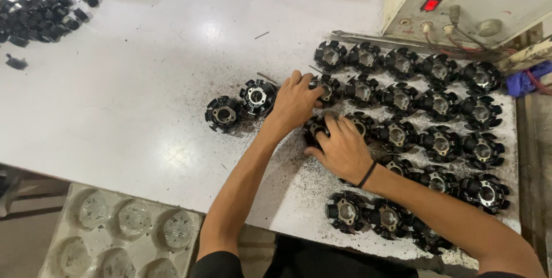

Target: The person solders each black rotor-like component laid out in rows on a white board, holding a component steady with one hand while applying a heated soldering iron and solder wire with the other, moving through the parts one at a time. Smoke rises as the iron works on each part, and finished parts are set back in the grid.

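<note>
Several black round toothed metal cores with silver hubs lie in rows on the right of a white table (132, 82). My left hand (294, 102) rests palm down on one core (326, 87) in the second row, fingers over it. My right hand (343, 148), with a black band at the wrist, grips another core (314, 129) just below the left hand. Two more cores, one (223, 113) beside the other (257, 96), sit apart to the left of my left hand.
A beige machine (494, 2) with red displays, knobs and wires stands at the back right. A heap of small black parts (40, 13) lies at the far left. A clear moulded tray (121, 232) with round pockets sits below the table's front edge. Dark grit speckles the table.
</note>
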A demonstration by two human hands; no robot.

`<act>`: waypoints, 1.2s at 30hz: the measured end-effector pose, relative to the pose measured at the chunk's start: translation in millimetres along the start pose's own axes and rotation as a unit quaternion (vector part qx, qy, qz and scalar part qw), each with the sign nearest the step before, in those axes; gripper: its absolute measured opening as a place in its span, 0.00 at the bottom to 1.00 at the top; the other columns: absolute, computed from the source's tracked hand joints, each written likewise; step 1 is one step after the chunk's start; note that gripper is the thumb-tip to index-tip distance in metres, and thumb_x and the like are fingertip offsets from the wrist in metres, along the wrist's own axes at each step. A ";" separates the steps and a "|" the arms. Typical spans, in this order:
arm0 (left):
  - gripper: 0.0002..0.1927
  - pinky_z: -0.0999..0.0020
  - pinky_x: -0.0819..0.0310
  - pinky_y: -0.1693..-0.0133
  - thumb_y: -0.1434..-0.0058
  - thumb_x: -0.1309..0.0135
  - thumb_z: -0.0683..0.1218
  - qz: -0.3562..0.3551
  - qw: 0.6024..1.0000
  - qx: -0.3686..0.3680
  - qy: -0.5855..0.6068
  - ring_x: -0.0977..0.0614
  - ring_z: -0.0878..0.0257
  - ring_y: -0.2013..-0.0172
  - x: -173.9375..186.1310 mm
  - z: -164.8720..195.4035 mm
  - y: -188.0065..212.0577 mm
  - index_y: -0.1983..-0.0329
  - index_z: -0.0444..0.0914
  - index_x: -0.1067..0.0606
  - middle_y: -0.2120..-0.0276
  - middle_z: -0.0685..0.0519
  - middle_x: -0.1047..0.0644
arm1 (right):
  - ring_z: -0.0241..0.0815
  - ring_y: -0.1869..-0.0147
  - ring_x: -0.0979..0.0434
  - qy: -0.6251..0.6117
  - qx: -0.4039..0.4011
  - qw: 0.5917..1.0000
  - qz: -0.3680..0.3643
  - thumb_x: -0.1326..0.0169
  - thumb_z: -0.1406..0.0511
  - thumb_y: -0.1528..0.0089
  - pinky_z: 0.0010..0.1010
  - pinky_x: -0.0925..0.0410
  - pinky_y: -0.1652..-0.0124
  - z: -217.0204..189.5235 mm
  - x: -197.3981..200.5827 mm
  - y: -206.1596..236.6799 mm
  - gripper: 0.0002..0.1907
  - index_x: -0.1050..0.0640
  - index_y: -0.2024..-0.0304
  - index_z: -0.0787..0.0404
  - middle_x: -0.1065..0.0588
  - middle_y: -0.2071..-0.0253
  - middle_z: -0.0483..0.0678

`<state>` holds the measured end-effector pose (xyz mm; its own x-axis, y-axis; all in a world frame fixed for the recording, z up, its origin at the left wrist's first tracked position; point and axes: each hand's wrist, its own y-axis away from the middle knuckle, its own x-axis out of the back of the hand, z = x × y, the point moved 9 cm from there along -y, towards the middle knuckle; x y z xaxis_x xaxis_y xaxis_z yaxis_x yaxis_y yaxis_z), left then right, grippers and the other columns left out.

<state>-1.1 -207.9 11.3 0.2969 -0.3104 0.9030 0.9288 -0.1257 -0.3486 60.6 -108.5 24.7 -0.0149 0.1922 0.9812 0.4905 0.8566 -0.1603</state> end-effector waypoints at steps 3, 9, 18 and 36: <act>0.15 0.54 0.30 0.52 0.47 0.36 0.49 0.051 0.999 0.003 -0.019 0.27 0.49 0.49 15.6 -0.5 7.3 0.56 0.43 0.18 0.49 0.46 0.24 | 0.54 0.46 0.26 0.013 -0.061 0.993 -0.100 0.43 0.46 0.38 0.44 0.37 0.42 4.1 -12.2 -5.5 0.27 0.17 0.59 0.65 0.27 0.52 0.60; 0.26 0.52 0.32 0.53 0.39 0.34 0.59 0.148 0.965 0.187 -0.109 0.27 0.47 0.55 67.5 -38.5 57.4 0.59 0.31 0.24 0.56 0.41 0.25 | 0.58 0.42 0.27 0.018 0.022 0.999 0.025 0.42 0.47 0.43 0.49 0.42 0.37 -1.4 18.7 1.6 0.25 0.16 0.68 0.64 0.29 0.42 0.69; 0.18 0.54 0.31 0.46 0.43 0.36 0.46 0.114 0.984 0.127 -0.046 0.26 0.48 0.50 83.0 -36.7 94.4 0.52 0.34 0.25 0.47 0.47 0.23 | 0.59 0.38 0.29 0.030 0.077 0.996 -0.027 0.42 0.49 0.41 0.47 0.43 0.33 8.1 -3.2 0.9 0.25 0.18 0.63 0.65 0.30 0.40 0.68; 0.24 0.52 0.33 0.45 0.56 0.29 0.52 -0.089 0.992 -0.016 0.083 0.30 0.47 0.47 65.2 58.1 150.3 0.54 0.41 0.18 0.37 0.46 0.30 | 0.48 0.32 0.34 0.061 0.080 0.988 -0.119 0.40 0.58 0.44 0.48 0.40 0.41 11.6 -6.1 9.1 0.19 0.20 0.55 0.62 0.37 0.29 0.53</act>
<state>170.7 -192.3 32.3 0.0861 -0.4308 0.8983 0.9552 -0.2206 -0.1974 55.0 -96.4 16.0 -0.0029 -0.0740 0.9973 0.3412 0.9373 0.0706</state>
